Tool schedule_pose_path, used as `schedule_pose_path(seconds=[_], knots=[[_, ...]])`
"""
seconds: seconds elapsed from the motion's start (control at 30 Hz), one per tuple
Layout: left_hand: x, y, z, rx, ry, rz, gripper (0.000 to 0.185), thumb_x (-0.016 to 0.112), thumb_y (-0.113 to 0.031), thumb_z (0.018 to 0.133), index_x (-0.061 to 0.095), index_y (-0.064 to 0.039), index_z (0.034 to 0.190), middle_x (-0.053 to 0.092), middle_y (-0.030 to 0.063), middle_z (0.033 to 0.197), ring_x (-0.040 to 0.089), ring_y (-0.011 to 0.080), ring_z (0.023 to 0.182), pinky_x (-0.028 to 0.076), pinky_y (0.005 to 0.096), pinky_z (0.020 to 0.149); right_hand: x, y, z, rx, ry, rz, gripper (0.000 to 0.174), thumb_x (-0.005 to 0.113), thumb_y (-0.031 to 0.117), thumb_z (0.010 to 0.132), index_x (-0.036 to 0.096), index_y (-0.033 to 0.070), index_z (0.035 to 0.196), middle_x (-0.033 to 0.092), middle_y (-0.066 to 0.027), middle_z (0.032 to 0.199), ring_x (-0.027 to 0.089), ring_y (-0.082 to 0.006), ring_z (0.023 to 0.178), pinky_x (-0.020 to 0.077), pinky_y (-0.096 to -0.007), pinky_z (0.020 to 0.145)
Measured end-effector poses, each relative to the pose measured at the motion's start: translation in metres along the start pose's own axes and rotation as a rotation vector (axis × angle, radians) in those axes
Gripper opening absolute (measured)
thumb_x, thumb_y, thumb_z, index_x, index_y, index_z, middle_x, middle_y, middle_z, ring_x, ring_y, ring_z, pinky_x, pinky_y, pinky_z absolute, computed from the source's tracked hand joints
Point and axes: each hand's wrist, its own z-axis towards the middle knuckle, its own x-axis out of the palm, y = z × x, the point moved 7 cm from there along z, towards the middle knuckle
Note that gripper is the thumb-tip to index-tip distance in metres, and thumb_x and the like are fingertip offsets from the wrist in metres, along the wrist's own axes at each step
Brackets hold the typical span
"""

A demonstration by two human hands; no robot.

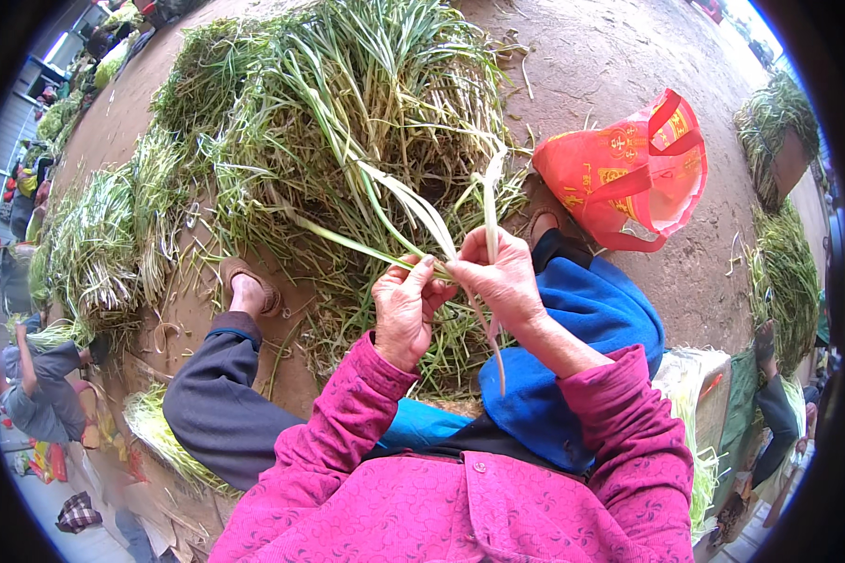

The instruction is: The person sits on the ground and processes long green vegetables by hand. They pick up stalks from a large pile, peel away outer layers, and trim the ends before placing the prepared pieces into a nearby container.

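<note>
Long green-and-white plant stalks (413,204), like garlic shoots or chives, fan out up and left from between both hands. My left hand (408,302) pinches green leaves between thumb and finger. Close beside it, almost touching, my right hand (496,274) grips pale stalks; one whitish strand (491,190) rises above its fingers and a thin brownish strand (489,338) hangs below. Under and beyond the hands lies a large heap of the same leafy stalks (366,98) on the ground, with loose trimmings (443,359) between my legs.
A red carry bag (620,172) with writing stands by my right foot. Further bundles lie to the left (98,239) and at the far right (785,281). Pale peeled stalks rest beside both knees (172,436). A person (35,380) sits at the left; another's leg (774,415) shows at the right.
</note>
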Motion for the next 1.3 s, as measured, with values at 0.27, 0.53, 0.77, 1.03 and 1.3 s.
schedule_pose_path(seconds=[0.27, 0.53, 0.77, 1.03, 1.3], knots=[[0.056, -0.033, -0.083, 1.041, 0.626, 0.901, 0.012, 0.049, 0.001, 0.081, 0.056, 0.004, 0.090, 0.058, 0.0116, 0.083, 0.057, 0.0162, 0.073, 0.047, 0.0238, 0.066, -0.013, 0.018, 0.005, 0.170, -0.082, 0.422, 0.017, 0.064, 0.000, 0.069, 0.052, 0.004, 0.081, 0.056, -0.0015, 0.062, 0.042, -0.0019, 0.041, 0.0277, -0.0135, 0.034], [-0.096, 0.047, -0.023, 0.595, 0.592, 1.725, 0.008, 0.052, -0.001, 0.067, 0.058, 0.000, 0.072, 0.060, 0.0180, 0.080, 0.060, 0.0302, 0.073, 0.051, 0.0336, 0.062, -0.048, 0.040, 0.014, 0.013, -0.222, 0.567, 0.019, 0.064, -0.002, 0.069, 0.053, 0.002, 0.084, 0.058, -0.0050, 0.068, 0.043, -0.0027, 0.044, 0.0289, -0.0128, 0.035], [-0.152, 0.040, 0.022, 0.039, 0.328, 2.096, 0.022, 0.052, -0.015, 0.071, 0.060, 0.000, 0.085, 0.060, 0.0181, 0.075, 0.059, 0.0292, 0.074, 0.048, 0.0364, 0.066, -0.035, 0.014, 0.018, 0.269, -0.091, 0.593, 0.016, 0.059, 0.002, 0.075, 0.053, 0.000, 0.089, 0.059, -0.0079, 0.071, 0.041, -0.0024, 0.043, 0.0301, -0.0135, 0.035], [-0.001, 0.025, 0.015, -0.240, 0.490, -0.019, 0.026, 0.044, -0.020, 0.087, 0.049, -0.001, 0.103, 0.057, 0.0120, 0.097, 0.057, 0.0182, 0.084, 0.046, 0.0281, 0.075, 0.019, -0.028, -0.011, 0.488, 0.200, 0.615, 0.016, 0.059, 0.010, 0.077, 0.053, 0.003, 0.089, 0.055, 0.0000, 0.067, 0.038, 0.0009, 0.043, 0.0273, -0.0109, 0.035], [0.012, -0.003, 0.009, 0.076, 0.195, -0.156, 0.011, 0.044, -0.007, 0.085, 0.055, -0.003, 0.084, 0.060, 0.0137, 0.088, 0.058, 0.0232, 0.083, 0.047, 0.0357, 0.076, 0.008, -0.012, -0.011, 0.338, 0.077, 0.338, 0.014, 0.062, 0.016, 0.076, 0.052, 0.005, 0.079, 0.051, 0.0022, 0.061, 0.041, -0.0021, 0.042, 0.0267, -0.0129, 0.036]])
